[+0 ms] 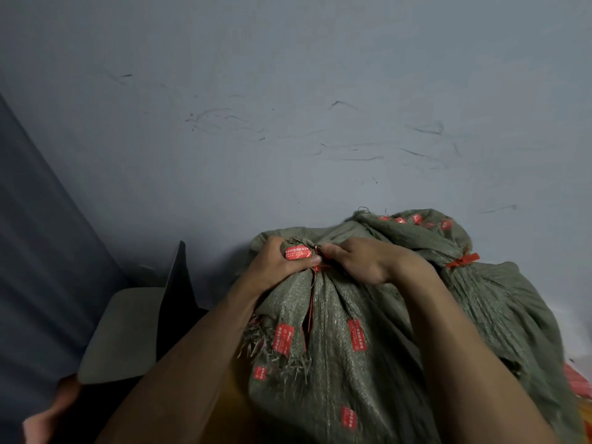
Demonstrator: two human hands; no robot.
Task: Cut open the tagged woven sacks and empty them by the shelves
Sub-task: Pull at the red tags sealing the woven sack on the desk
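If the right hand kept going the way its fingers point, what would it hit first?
The right hand seems to pinch the green sack's tied neck; pushing on, it would likely meet the left hand gripping that neck.

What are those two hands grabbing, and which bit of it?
The near green sack, at its tied neck. The left hand grips the bunched top past the red tie; the right hand pinches the neck beside that tie.

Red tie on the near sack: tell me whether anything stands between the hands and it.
Nothing visible does. The left hand grips the gathered neck of the near sack right beside the red tie, and the right hand pinches at the tie itself. The second sack lies behind, to the right, clear of both.
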